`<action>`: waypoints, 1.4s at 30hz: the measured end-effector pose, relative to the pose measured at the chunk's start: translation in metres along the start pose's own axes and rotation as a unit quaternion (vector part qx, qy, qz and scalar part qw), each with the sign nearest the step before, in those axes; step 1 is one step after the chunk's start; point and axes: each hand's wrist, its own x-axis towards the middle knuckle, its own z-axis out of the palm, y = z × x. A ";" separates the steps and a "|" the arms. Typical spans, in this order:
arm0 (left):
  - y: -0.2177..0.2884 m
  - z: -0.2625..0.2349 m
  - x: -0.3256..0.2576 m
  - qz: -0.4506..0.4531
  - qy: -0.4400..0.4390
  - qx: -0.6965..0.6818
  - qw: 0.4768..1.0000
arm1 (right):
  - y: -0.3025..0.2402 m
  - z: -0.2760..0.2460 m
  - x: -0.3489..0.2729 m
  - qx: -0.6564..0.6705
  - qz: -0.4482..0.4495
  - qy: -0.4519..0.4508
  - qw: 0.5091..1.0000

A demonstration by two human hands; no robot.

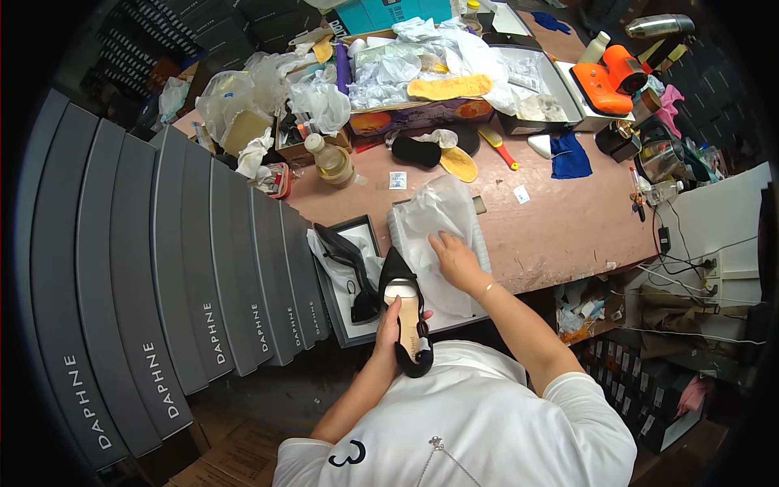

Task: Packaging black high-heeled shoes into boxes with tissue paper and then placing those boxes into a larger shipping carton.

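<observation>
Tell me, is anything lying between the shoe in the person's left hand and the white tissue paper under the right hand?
Nothing visible does. The left hand holds the black shoe right beside the tissue paper, which the right hand presses flat. The shoe's pointed toe already reaches the paper's edge; the open box with the second shoe sits off to the left.

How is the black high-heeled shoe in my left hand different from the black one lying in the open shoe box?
The black pointed shoe with the tan insole is gripped in the left hand, sole side down, its insole facing the camera. The other black high-heeled shoe lies in the open grey shoe box on white tissue paper, untouched, showing mostly its black upper and straps. The held one overhangs the desk edge. Both are black and pointed.
</observation>
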 end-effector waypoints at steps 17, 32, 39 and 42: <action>-0.016 0.041 -0.008 0.158 0.001 -0.019 0.987 | -0.094 0.003 0.014 0.091 -0.038 0.018 0.995; 0.017 0.016 0.003 0.098 -0.033 -0.070 0.992 | -0.062 -0.052 -0.002 0.343 0.056 -0.096 0.933; 0.007 0.018 0.015 0.153 -0.021 -0.053 0.987 | -0.097 -0.033 -0.012 0.117 -0.098 -0.008 0.988; 0.006 0.014 0.013 0.141 -0.028 -0.002 0.990 | -0.108 -0.048 -0.012 0.131 -0.077 -0.019 0.988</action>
